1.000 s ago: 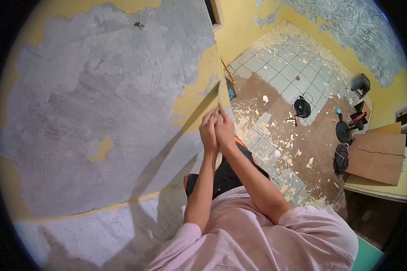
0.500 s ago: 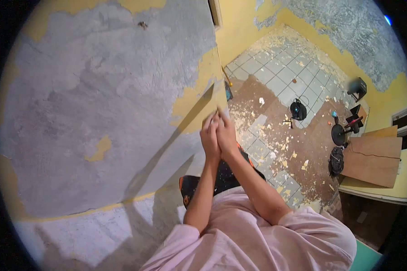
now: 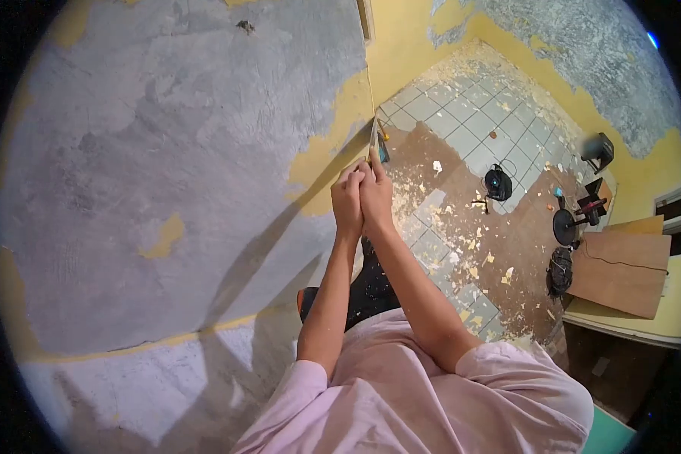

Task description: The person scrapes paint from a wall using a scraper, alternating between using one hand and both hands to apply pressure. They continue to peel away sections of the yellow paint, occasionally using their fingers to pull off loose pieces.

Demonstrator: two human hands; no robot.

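Both hands clenched on one tool at the wall edge

Left hand (image 3: 346,194) and right hand (image 3: 376,191) pressed together, fingers wrapped round the tool (image 3: 374,135); grip end hidden. Its thin pale end points away from the body, at the edge of the patchy grey-and-yellow wall (image 3: 204,166); contact unclear. Beyond, right: tiled floor (image 3: 465,125) strewn with flakes (image 3: 473,246), black bag (image 3: 498,182) on it.

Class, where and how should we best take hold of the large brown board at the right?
Probably the straight lower edge of the brown board, coming from the side away from the fan: it is flat and broad, and a dark cord crosses its middle.
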